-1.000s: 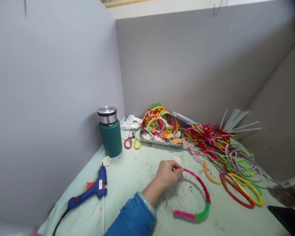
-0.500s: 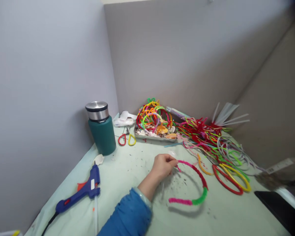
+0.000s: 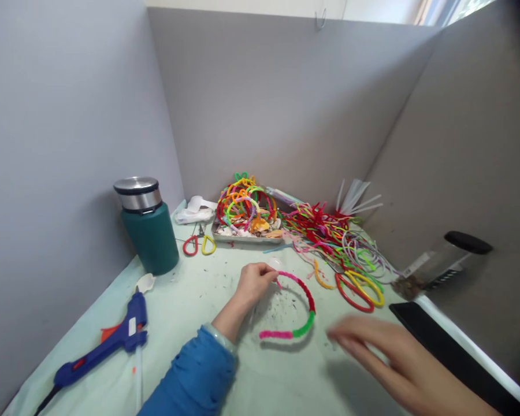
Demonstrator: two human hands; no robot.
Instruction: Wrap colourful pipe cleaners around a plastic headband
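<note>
A headband [image 3: 308, 298] wrapped in fuzzy pink, red and green pipe cleaner curves over the middle of the table. My left hand [image 3: 253, 283] pinches its far pink end between thumb and fingers. Its near pink end points left, toward my blue sleeve. On the right, my right hand [image 3: 385, 352] is above the table, apart from the headband. Motion smears its fingertips; thumb and forefinger come close together, and I cannot make out whether anything is between them.
Left are a blue glue gun [image 3: 106, 346] and a green flask [image 3: 149, 240]. Scissors [image 3: 199, 245] lie before a tray [image 3: 247, 238] of shells and fuzzy loops. Pipe cleaners [image 3: 325, 225], red and yellow headbands [image 3: 355, 292], a tilted jar [image 3: 442, 266] and a black flat object [image 3: 450, 352] lie right.
My right hand has come into view from the lower right. The view has swung right and up, so everything sits farther left. My left hand keeps its hold on the headband.
</note>
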